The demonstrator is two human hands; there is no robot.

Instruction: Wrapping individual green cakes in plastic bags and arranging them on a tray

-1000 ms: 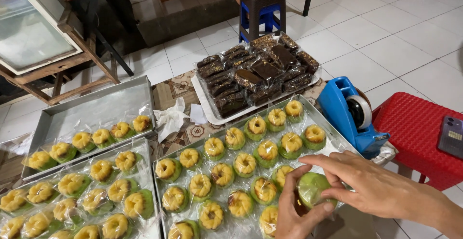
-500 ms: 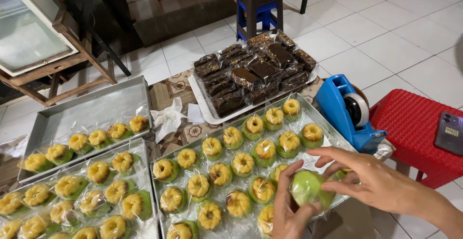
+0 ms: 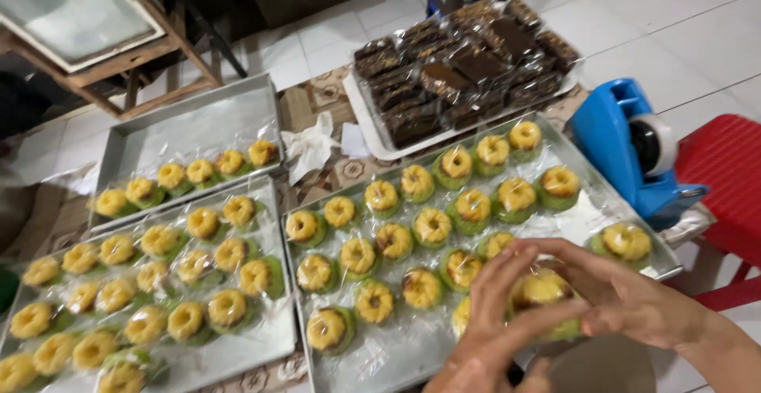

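Wrapped yellow-green cake pinched in both hands' grip, left hand, right hand, over tray's near edge.

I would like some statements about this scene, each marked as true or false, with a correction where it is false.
1. Both hands hold one wrapped yellow-green cake over the right tray. True: the left hand and the right hand close around it.
2. The brown cakes lie on a round black plate. False: they lie on a white rectangular tray.
3. A blue tape dispenser stands right of the right tray. True.
4. The far left tray is full of cakes. False: it has one row only, along its near edge.
5. A red plastic stool is at the right edge. True.
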